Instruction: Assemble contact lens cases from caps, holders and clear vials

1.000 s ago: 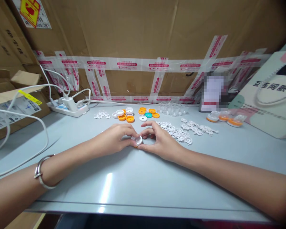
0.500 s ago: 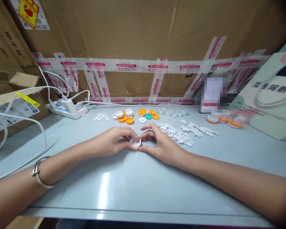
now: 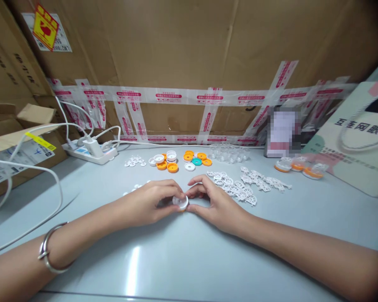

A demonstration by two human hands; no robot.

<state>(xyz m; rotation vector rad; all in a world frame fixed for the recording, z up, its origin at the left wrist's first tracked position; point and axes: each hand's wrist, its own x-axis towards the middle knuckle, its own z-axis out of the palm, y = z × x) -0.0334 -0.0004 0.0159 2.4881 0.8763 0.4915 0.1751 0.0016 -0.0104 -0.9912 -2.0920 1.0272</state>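
Between my two hands, low over the table, is a small round plastic case [image 3: 182, 204] with a clear top, a white ring and an orange base. My left hand [image 3: 156, 200] pinches its left side, thumb in front and fingers over the top edge. From the right, my right hand [image 3: 212, 202] grips its rim with curled fingers and thumb. Fingers hide part of the case. Just right of my right hand lie white spoked plastic pieces [image 3: 236, 188]. Behind the hands are orange round caps [image 3: 172, 167], a white cap [image 3: 190, 167] and a teal one [image 3: 196, 161].
Clear plastic domes [image 3: 229, 153] and small white pieces [image 3: 135, 161] stand farther back. Similar orange-and-white round cases [image 3: 315, 171] sit at right by a paper bag [image 3: 355, 142]. At left are a power strip [image 3: 91, 153] with white cables and a cardboard box [image 3: 25, 155].
The camera view has tilted up, so everything sits lower in the picture. More small white pieces now show behind my left wrist. Both hands keep hold of the round case.
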